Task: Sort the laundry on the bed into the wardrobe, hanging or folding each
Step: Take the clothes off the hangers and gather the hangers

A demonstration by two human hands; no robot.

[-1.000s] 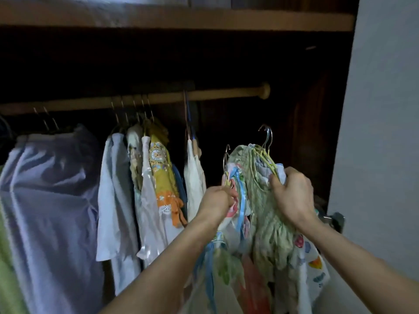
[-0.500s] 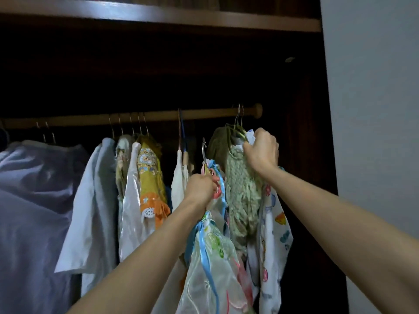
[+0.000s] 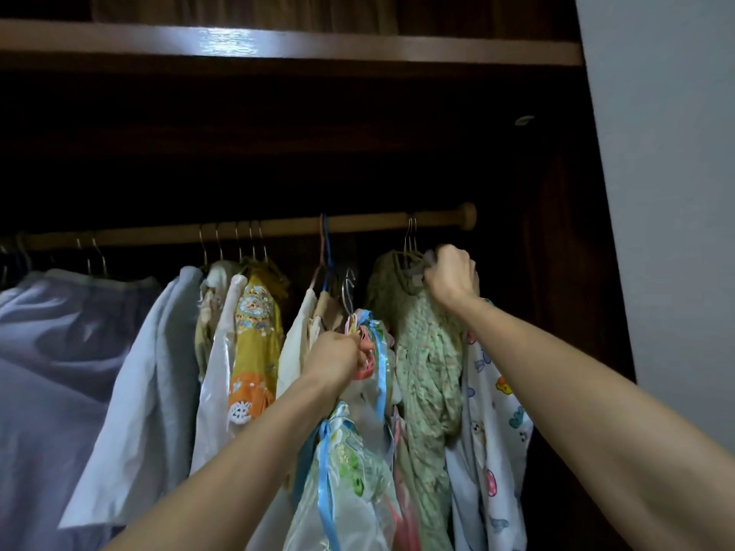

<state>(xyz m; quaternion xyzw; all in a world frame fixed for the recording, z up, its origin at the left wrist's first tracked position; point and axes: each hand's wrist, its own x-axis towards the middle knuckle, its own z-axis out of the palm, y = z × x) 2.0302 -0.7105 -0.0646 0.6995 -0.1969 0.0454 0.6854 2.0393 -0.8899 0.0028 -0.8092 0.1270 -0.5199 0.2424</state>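
Note:
A wooden rail (image 3: 370,223) runs across the dark wardrobe. My right hand (image 3: 451,278) grips the hanger tops of a green knitted garment (image 3: 427,371) and a white cartoon-print garment (image 3: 493,423); their metal hooks (image 3: 411,232) sit over the rail near its right end. My left hand (image 3: 338,357) grips a pink hanger with a sheer garment trimmed in blue ribbon (image 3: 346,471). That hanger's silver hook (image 3: 348,288) stands free below the rail.
Further left on the rail hang a cream top (image 3: 296,344), a yellow embroidered dress (image 3: 256,344), white shirts (image 3: 151,391) and a large pale lilac garment (image 3: 43,371). A wooden shelf (image 3: 278,43) lies above. A grey wall (image 3: 668,192) bounds the right side.
My right hand lifted the green and cartoon-print garments up, and their hooks went onto the rail. My left hand rose a little with the ribbon garment.

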